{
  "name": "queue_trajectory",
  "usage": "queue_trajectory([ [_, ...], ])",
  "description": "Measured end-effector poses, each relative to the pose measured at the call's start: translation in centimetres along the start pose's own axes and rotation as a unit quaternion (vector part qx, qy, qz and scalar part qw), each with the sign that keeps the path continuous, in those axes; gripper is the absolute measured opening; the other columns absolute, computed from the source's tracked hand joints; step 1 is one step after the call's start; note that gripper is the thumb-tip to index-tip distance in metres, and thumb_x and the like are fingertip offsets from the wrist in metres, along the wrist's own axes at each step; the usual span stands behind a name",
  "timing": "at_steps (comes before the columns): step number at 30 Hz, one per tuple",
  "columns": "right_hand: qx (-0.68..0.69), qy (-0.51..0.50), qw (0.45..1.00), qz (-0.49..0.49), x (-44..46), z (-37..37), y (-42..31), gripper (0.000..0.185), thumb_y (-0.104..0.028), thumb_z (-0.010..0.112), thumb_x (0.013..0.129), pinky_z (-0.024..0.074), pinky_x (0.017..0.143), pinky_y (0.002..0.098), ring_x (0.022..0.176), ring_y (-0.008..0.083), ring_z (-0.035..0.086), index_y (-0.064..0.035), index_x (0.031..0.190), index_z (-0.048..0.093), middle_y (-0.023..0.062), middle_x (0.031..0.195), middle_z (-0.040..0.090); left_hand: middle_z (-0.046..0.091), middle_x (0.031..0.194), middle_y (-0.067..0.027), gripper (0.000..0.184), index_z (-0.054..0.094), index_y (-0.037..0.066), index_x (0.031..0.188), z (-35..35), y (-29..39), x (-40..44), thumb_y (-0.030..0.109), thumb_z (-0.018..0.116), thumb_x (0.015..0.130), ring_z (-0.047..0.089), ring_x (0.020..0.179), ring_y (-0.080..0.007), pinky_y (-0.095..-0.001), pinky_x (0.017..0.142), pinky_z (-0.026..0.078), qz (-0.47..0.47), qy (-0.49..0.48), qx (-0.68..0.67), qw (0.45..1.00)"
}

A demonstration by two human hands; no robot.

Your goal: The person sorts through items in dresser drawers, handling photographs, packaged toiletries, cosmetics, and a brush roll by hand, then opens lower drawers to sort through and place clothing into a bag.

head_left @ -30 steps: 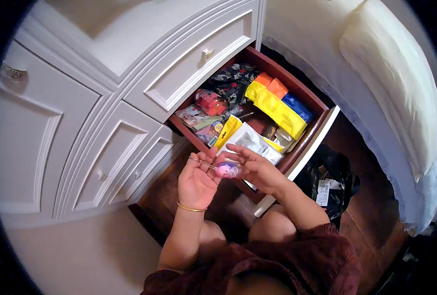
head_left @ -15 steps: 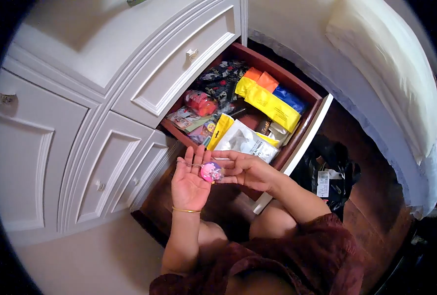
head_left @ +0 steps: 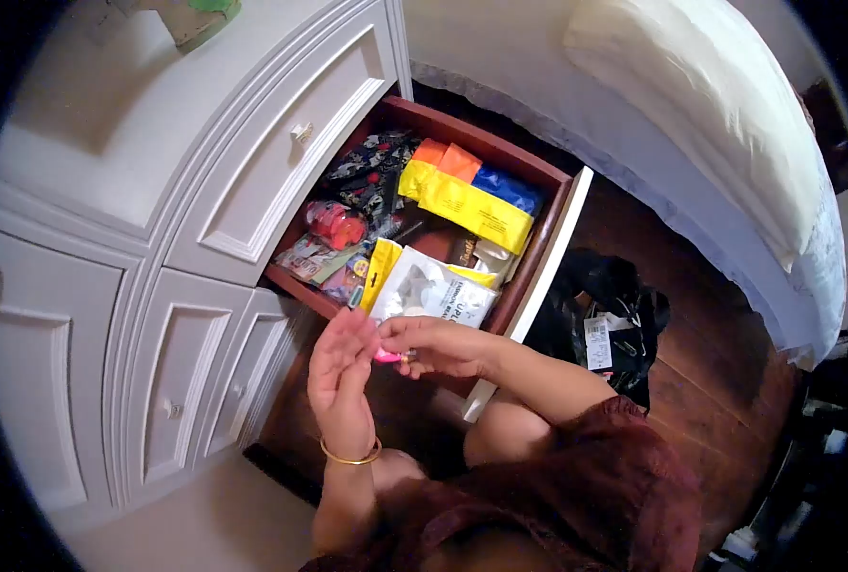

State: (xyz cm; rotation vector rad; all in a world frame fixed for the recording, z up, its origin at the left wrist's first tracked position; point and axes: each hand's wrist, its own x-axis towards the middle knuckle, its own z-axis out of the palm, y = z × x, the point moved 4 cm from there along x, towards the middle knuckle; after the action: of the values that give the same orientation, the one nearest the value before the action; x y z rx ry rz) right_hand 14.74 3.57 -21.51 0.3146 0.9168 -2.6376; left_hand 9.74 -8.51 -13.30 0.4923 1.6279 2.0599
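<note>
My right hand (head_left: 438, 346) pinches a small pink trinket (head_left: 387, 356) between its fingertips; the fingers cover most of it. A gold-coloured bit shows at its lower side. My left hand (head_left: 341, 377), with a thin gold bangle (head_left: 352, 458) at the wrist, is raised close against the trinket, its fingers stretched and slightly bent. Whether its fingertips touch the trinket cannot be made out. Just beyond both hands is a pulled-out drawer (head_left: 550, 250) holding a white-and-yellow plastic packet (head_left: 430, 291), a yellow packet (head_left: 471, 212) and a red item in clear wrap (head_left: 336, 225).
A curved white cabinet (head_left: 209, 153) with small knobs stands on the left. Black bags with a white tag (head_left: 597, 343) lie on the wooden floor right of the drawer. A bed with a white cover (head_left: 691, 124) is at the upper right. Dark patterned cloth (head_left: 371, 167) fills the drawer's back corner.
My left hand has turned from palm-up to upright, its fingers bending. The trinket, earlier resting at the left fingers, is now mostly hidden in my right fingertips. The view has shifted rightward.
</note>
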Motion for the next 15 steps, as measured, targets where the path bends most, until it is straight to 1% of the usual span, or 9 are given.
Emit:
queue_trajectory([
  [2, 0.021, -0.001, 1.000, -0.012, 0.0, 0.0, -0.3, 0.022, -0.028, 0.064, 0.090, 0.0432, 0.058, 0.0202, 0.070, 0.0066, 0.055, -0.0112, 0.103, 0.059, -0.0024, 0.086, 0.058, 0.058, 0.121, -0.0119, 0.038, 0.050, -0.004, 0.126, 0.1, -0.2, -0.4, -0.005, 0.050, 0.088, 0.058, 0.109, -0.0180, -0.0307, 0.095, 0.046, 0.010, -0.020, 0.074, 0.997],
  [5, -0.028, 0.055, 0.992, -0.110, 0.5, -2.1, -2.1, 0.023, -0.031, 0.062, 0.089, 0.0431, 0.056, 0.0215, 0.068, 0.0069, 0.054, -0.0112, 0.101, 0.059, -0.0021, 0.084, 0.056, 0.065, 0.102, -0.0069, 0.024, 0.062, 0.000, 0.112, 0.8, -0.6, -0.6, -0.002, 0.057, 0.089, 0.063, 0.092, -0.0147, -0.0280, 0.084, 0.050, 0.040, -0.064, 0.217, 0.973],
  [6, -0.064, 0.108, 0.984, -0.126, 0.4, -2.8, -3.2, 0.023, -0.030, 0.064, 0.088, 0.0410, 0.058, 0.0222, 0.065, 0.0086, 0.051, -0.0119, 0.102, 0.058, -0.0017, 0.090, 0.056, 0.065, 0.099, -0.0073, 0.021, 0.065, 0.003, 0.107, 1.9, -0.3, -0.6, -0.001, 0.060, 0.087, 0.063, 0.087, -0.0145, -0.0264, 0.082, 0.049, 0.054, -0.092, 0.269, 0.957],
  [7, -0.123, 0.159, 0.963, -0.182, 0.3, -3.9, -4.6, 0.022, -0.029, 0.062, 0.090, 0.0422, 0.060, 0.0222, 0.069, 0.0078, 0.052, -0.0114, 0.104, 0.058, -0.0018, 0.090, 0.057, 0.065, 0.099, -0.0101, 0.025, 0.064, 0.003, 0.110, 2.4, -0.8, -0.8, 0.003, 0.062, 0.085, 0.063, 0.091, -0.0215, -0.0312, 0.083, 0.050, 0.023, -0.141, 0.323, 0.936],
  [9, -0.263, 0.226, 0.897, -0.276, 0.7, -7.5, -6.8, 0.020, -0.021, 0.059, 0.094, 0.0475, 0.070, 0.0244, 0.083, 0.0072, 0.056, -0.0106, 0.111, 0.060, -0.0032, 0.096, 0.061, 0.063, 0.106, -0.0121, 0.032, 0.062, 0.006, 0.115, 4.0, -1.6, -1.6, 0.010, 0.064, 0.083, 0.060, 0.100, -0.0288, -0.0383, 0.088, 0.048, 0.111, -0.250, 0.477, 0.835],
  [10, -0.354, 0.255, 0.829, -0.351, 1.2, -9.5, -7.7, 0.023, -0.020, 0.060, 0.094, 0.0493, 0.077, 0.0270, 0.089, 0.0110, 0.058, -0.0080, 0.114, 0.061, -0.0010, 0.097, 0.063, 0.062, 0.109, -0.0124, 0.035, 0.062, 0.007, 0.117, 4.5, -2.5, -2.0, 0.012, 0.064, 0.082, 0.058, 0.103, -0.0312, -0.0399, 0.091, 0.047, 0.131, -0.288, 0.480, 0.818],
  [11, -0.468, 0.324, 0.749, -0.340, 0.9, -10.5, -8.8, 0.024, -0.020, 0.061, 0.092, 0.0514, 0.078, 0.0312, 0.086, 0.0196, 0.064, -0.0037, 0.110, 0.062, 0.0084, 0.097, 0.066, 0.062, 0.113, -0.0128, 0.038, 0.061, 0.008, 0.118, 4.9, -3.5, -2.5, 0.014, 0.065, 0.081, 0.057, 0.106, -0.0336, -0.0414, 0.094, 0.046, 0.152, -0.326, 0.482, 0.799],
  [13, -0.541, 0.368, 0.713, -0.253, 1.9, -13.3, -10.1, 0.028, -0.023, 0.063, 0.090, 0.0515, 0.080, 0.0346, 0.086, 0.0254, 0.066, -0.0040, 0.110, 0.062, 0.0151, 0.096, 0.067, 0.061, 0.115, -0.0113, 0.041, 0.059, 0.009, 0.121, 5.0, -4.9, -3.8, 0.015, 0.064, 0.081, 0.056, 0.108, -0.0309, -0.0413, 0.095, 0.045, 0.152, -0.366, 0.488, 0.777],
  [15, -0.536, 0.347, 0.733, -0.234, 3.1, -14.9, -10.4, 0.031, -0.023, 0.063, 0.088, 0.0516, 0.079, 0.0372, 0.088, 0.0288, 0.066, -0.0058, 0.113, 0.061, 0.0169, 0.094, 0.067, 0.061, 0.115, -0.0111, 0.040, 0.060, 0.009, 0.121, 5.3, -5.3, -4.3, 0.015, 0.064, 0.081, 0.057, 0.107, -0.0306, -0.0412, 0.094, 0.045, 0.156, -0.387, 0.468, 0.779],
])
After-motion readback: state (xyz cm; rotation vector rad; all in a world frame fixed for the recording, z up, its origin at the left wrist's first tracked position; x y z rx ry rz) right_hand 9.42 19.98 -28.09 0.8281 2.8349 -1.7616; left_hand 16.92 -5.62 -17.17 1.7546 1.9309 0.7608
